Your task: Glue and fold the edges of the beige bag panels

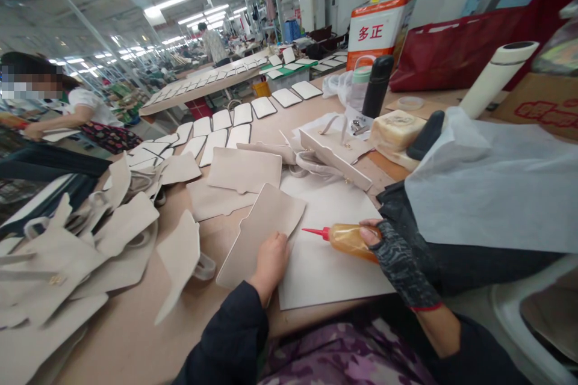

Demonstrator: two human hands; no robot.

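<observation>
My left hand point(271, 263) grips the near right edge of a beige leather panel point(262, 228), which is tilted up off the table. My right hand point(397, 258), in a dark fingerless glove, is wrapped round a glue bottle point(350, 239) with amber liquid inside. The bottle lies nearly level, its red nozzle pointing left toward the panel's edge, a small gap apart. Under both lies a large pale sheet point(334, 277). Behind the held panel rest further beige panels point(244, 169), and one with a strap and gold fittings point(336, 159) leans beyond the sheet.
A heap of beige panels with straps point(58, 277) covers the table's left side. White pieces with dark edges point(241, 114) lie in rows farther back. On the right stand a black flask point(378, 85), a white flask point(499, 78) and an orange-white can point(379, 27). A co-worker point(85, 108) sits at left.
</observation>
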